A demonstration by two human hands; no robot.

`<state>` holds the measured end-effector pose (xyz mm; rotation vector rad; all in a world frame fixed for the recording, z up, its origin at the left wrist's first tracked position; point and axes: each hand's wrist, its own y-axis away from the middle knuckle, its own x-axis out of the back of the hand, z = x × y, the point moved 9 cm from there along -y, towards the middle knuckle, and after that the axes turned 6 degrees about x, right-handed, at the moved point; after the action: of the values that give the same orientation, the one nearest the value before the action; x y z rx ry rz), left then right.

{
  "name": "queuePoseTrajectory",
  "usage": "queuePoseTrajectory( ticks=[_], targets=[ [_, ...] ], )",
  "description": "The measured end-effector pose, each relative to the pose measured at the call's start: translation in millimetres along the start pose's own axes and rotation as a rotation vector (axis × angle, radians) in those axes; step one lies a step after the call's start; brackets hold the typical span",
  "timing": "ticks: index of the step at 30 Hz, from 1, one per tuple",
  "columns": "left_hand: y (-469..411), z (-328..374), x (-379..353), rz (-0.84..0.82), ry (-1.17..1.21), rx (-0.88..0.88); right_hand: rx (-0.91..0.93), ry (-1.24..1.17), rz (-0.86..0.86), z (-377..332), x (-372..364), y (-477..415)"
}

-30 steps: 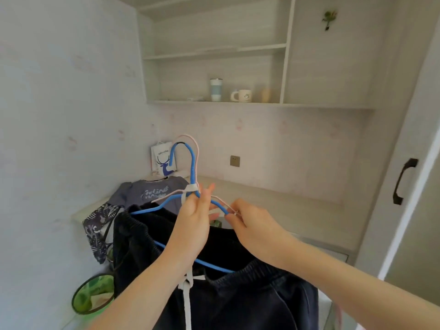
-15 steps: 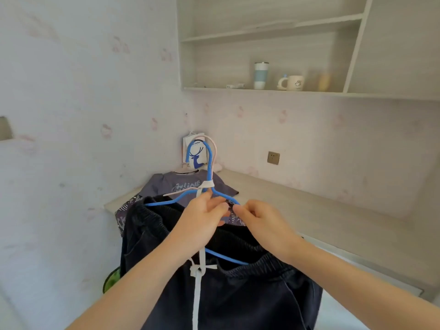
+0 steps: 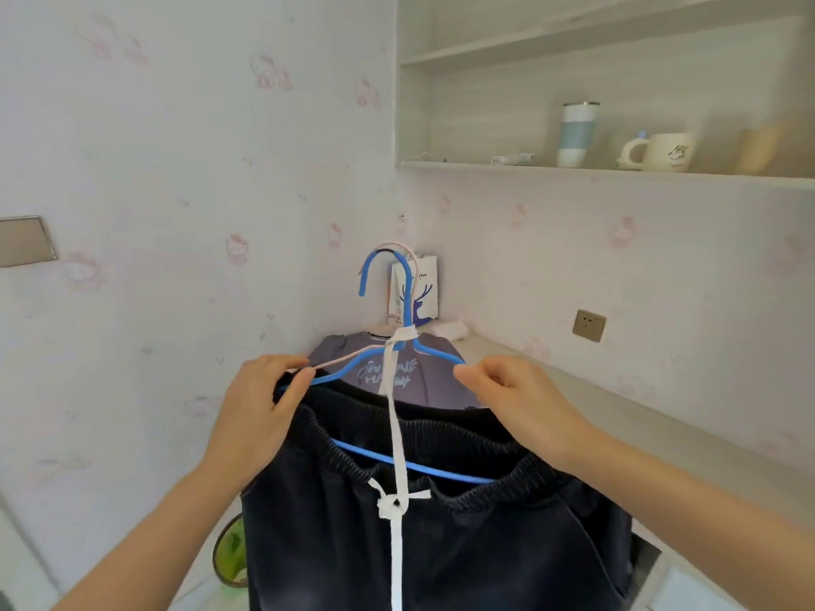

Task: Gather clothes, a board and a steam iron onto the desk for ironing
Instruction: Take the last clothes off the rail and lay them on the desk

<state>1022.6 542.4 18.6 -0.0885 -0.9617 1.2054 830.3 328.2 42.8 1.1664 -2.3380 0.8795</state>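
Note:
Dark navy trousers with an elastic waist hang over a blue hanger in front of me, and a white drawstring runs up and wraps the hanger's neck. My left hand grips the hanger's left shoulder and the waistband. My right hand pinches the right shoulder. A pink hanger lies against the blue one. Behind them a grey printed T-shirt lies on the pale desk. No board or iron is in view.
A small white paper bag with a blue deer stands in the desk's corner. The wall shelf above holds a tumbler and a mug. A wall socket sits above the desk. A green-lined bin stands low on the left.
My hands have spread apart from the hanger's neck out to its two shoulders. The view has swung left and nearer the desk corner, with the trousers held up in front.

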Motion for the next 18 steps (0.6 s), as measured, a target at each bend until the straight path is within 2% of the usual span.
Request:
queuePoseTrajectory(
  ticks=[5,13,18],
  targets=[
    [-44.4,-24.7,-23.4,-0.062,-0.02,0.001,0.045,-0.05,-0.015,14.3,4.5,-60.9],
    [-118.8,-29.4,-42.4,0.095,-0.108,-0.07,0.028,-0.054,0.056,32.6,9.1,-146.6],
    [-188.2,-38.3,-46.0,0.172,0.0,-0.022,0.052,0.033,0.126,29.9,19.8,-216.4]
  ],
)
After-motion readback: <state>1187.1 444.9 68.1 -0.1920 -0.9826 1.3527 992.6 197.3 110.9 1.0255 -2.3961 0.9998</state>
